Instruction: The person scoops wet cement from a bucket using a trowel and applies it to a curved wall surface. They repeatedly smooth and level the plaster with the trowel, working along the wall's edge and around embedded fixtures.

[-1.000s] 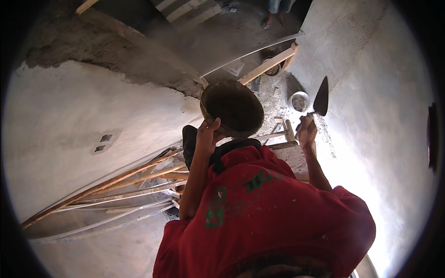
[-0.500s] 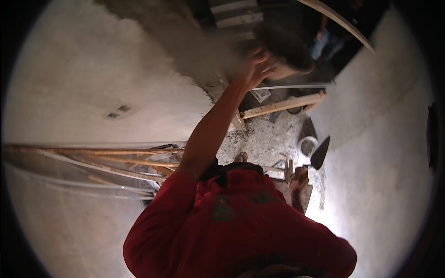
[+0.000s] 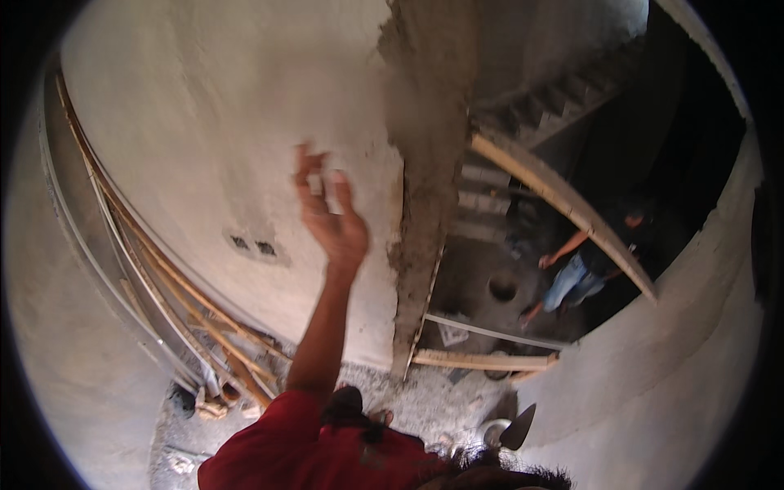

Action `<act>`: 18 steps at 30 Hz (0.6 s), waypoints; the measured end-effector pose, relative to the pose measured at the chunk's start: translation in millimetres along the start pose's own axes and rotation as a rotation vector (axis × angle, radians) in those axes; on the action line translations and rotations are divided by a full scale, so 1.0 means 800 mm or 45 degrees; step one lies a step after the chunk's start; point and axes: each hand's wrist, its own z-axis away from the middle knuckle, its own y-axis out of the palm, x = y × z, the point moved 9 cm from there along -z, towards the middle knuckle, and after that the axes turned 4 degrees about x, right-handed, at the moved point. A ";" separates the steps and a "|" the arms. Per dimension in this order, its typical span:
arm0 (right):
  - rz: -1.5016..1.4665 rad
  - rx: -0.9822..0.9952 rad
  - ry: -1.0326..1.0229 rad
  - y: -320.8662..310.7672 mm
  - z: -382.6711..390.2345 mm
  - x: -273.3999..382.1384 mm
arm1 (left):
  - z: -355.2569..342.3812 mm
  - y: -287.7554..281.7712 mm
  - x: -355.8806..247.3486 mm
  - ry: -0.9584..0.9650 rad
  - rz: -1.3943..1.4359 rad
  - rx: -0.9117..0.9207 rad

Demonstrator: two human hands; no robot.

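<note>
My left hand is raised in front of the pale plastered wall, at the end of a bare forearm. Its fingers are apart and slightly bent, a little blurred, and I see nothing held in them. To its right runs a rough strip of darker, wet-looking mortar along the wall's edge. Low on the right, the pointed dark blade of a trowel sticks up. Its handle and my right hand are hidden behind dark hair at the lower edge.
Beyond the opening, a person in blue trousers bends near concrete stairs. A wooden plank slants across the opening, with a timber piece lower down. Long strips of wood lean at left. A round container stands by the trowel.
My left hand has moved left, from the opening to the wall. The dark, blurred block at its fingers is gone from it. The view has shifted, and my right hand has dropped out of sight.
</note>
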 end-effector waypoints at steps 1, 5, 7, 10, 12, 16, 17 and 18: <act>0.057 0.057 -0.027 0.016 -0.008 0.020 | -0.036 -0.030 0.002 0.098 -0.058 -0.106; 0.299 0.208 -0.295 0.050 -0.032 0.133 | -0.118 -0.066 0.004 0.446 -0.470 -0.252; 0.382 0.254 -0.565 0.059 -0.040 0.209 | -0.140 -0.057 0.015 0.460 -0.549 -0.286; 0.427 0.291 -0.976 0.079 -0.043 0.366 | -0.157 -0.037 0.036 0.446 -0.479 -0.271; 0.440 0.297 -1.010 0.092 -0.048 0.484 | -0.154 -0.019 0.055 0.572 -0.591 -0.235; 0.722 0.307 -1.448 0.141 0.018 0.718 | -0.152 -0.019 0.054 0.462 -0.607 -0.245; 0.759 0.193 -1.784 0.155 0.051 0.771 | -0.154 -0.019 0.051 0.491 -0.624 -0.241; 0.794 0.079 -2.124 0.172 0.088 0.815 | -0.157 -0.026 0.050 0.513 -0.649 -0.243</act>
